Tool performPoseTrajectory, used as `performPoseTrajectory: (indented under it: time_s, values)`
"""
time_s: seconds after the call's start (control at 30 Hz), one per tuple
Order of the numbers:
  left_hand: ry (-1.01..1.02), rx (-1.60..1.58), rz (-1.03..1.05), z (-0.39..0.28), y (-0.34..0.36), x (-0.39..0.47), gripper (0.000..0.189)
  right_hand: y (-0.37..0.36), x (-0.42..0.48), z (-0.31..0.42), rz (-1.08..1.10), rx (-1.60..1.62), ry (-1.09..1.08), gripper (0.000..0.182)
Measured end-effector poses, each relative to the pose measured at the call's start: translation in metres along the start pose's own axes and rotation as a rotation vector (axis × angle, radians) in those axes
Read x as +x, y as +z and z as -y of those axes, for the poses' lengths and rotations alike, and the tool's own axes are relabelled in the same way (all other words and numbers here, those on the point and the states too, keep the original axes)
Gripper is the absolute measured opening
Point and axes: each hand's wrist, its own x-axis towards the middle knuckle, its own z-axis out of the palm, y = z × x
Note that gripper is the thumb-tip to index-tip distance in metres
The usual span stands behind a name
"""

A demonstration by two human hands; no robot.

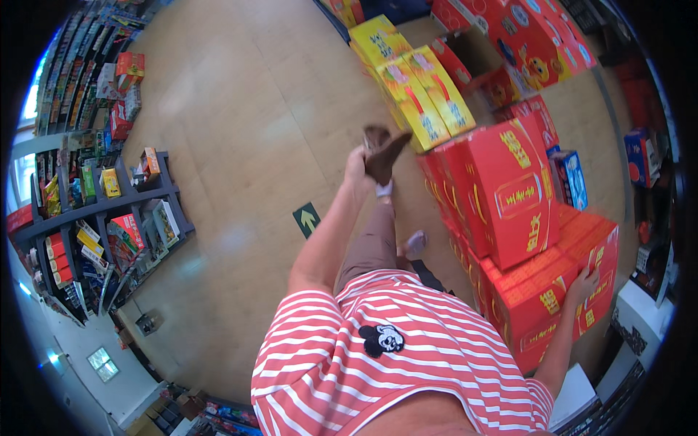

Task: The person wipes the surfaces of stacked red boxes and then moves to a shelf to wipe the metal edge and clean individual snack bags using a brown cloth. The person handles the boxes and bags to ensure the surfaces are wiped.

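Note:
My left hand (357,163) is stretched out over the floor, gripping a crumpled brown cloth (386,158). The cloth hangs in folds just left of a stack of red gift boxes (504,191) with yellow printing. On the right, my right hand (584,286) touches the side of the lower red boxes (545,305); whether its fingers grip anything is not clear. One large red box stands upright and tilted on top of the lower ones. Beyond it lie yellow cartons (422,98) with red handles.
An open red carton (471,57) and a large red box (537,43) stand at the upper right. Grey shelving (109,204) with packaged goods is at the left. A green floor sign with an arrow (308,219) marks the tan floor (229,109). A blue box (570,177) stands behind the red stack.

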Motion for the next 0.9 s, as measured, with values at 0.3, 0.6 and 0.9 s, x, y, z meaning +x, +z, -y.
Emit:
performPoseTrajectory:
  time_s: [0.3, 0.6, 0.9]
  values:
    - [-0.116, -0.040, -0.266, -0.036, -0.055, -0.030, 0.025, 0.006, 0.004, -0.020, 0.140, -0.090, -0.002, 0.047]
    - [0.089, -0.090, -0.277, -0.131, -0.028, -0.020, 0.027, -0.035, 0.031, 0.048, 0.528, -0.512, 0.101, 0.042]
    - [0.003, -0.149, -0.248, -0.170, -0.017, 0.026, 0.029, 0.092, 0.171, 0.132, 0.355, -0.360, 0.059, 0.033]
